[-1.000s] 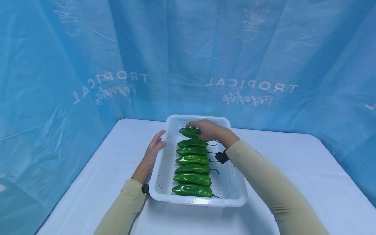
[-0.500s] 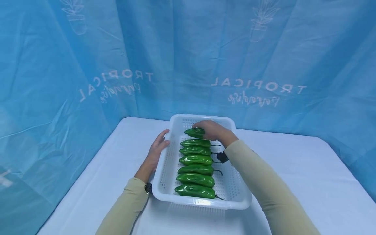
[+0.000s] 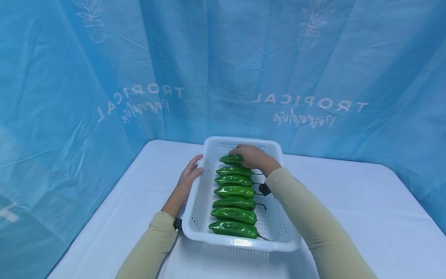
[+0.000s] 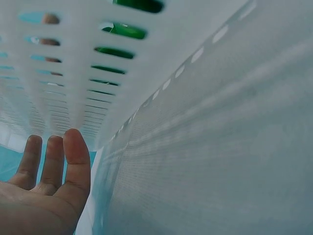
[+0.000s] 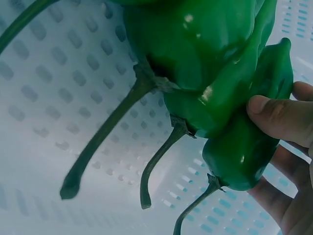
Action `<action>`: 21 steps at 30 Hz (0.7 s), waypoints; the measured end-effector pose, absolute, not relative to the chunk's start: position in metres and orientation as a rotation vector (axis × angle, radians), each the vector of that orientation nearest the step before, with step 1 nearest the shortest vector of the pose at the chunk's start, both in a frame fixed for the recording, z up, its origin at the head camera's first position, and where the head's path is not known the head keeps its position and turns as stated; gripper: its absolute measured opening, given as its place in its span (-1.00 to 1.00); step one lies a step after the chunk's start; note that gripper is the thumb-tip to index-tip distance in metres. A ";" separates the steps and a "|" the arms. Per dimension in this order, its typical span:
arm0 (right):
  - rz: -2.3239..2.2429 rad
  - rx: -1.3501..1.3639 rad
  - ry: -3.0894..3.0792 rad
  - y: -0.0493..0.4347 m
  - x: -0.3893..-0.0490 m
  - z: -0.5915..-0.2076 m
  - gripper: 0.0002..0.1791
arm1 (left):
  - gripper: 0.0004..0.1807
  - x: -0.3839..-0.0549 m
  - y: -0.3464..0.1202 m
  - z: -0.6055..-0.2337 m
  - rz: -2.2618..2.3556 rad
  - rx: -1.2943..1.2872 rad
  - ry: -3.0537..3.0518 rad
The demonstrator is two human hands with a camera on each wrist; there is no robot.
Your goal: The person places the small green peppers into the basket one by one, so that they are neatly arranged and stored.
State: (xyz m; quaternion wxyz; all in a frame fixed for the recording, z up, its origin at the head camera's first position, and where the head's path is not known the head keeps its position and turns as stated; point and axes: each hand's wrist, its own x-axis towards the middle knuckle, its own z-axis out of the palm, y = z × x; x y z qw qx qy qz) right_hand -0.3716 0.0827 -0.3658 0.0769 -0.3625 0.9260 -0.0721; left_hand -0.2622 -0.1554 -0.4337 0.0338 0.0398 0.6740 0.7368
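A white perforated plastic basket [image 3: 240, 243] holds several glossy green chili peppers [image 3: 234, 192] lying in a row, tips to the left and stems to the right. At the far end of the row, my right hand [image 3: 253, 157] grips the farthest green chili pepper [image 3: 230, 160]. In the right wrist view its thumb presses on that pepper from one side, with the other fingers behind it; the pepper lies close against its neighbour. My left hand [image 3: 189, 177] is at the basket's left side, fingers extended and spread, thumb at the rim. Three straight fingers [image 4: 76, 159] show beside the perforated wall.
The basket stands on a white-covered table [image 3: 348, 201]. Blue curtains [image 3: 230, 77] with mirrored "Tropical Paradise" lettering hang at the back and sides. Between the peppers and the right wall, part of the basket floor shows, with stems over it.
My right hand has brought the farthest chili pepper down and nearer the row. The left hand keeps its place at the basket's side. The head view has shifted slightly.
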 end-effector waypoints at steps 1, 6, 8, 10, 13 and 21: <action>-0.217 -1.076 2.775 0.083 -0.372 -0.366 -0.39 | -0.37 -0.262 -0.155 -0.434 2.267 0.130 2.068; -0.219 -1.051 2.778 0.084 -0.372 -0.369 -0.38 | -0.37 -0.263 -0.155 -0.433 2.279 0.141 2.036; -0.229 -1.048 2.780 0.085 -0.372 -0.371 -0.39 | -0.37 -0.263 -0.154 -0.434 2.287 0.139 2.021; -0.243 -1.044 2.781 0.086 -0.371 -0.372 -0.39 | -0.37 -0.263 -0.154 -0.434 2.283 0.140 2.019; -0.267 -1.030 2.775 0.086 -0.370 -0.373 -0.38 | -0.37 -0.262 -0.154 -0.435 2.273 0.132 2.028; -0.312 -0.997 2.753 0.084 -0.371 -0.372 -0.35 | -0.37 -0.262 -0.155 -0.434 2.270 0.126 2.051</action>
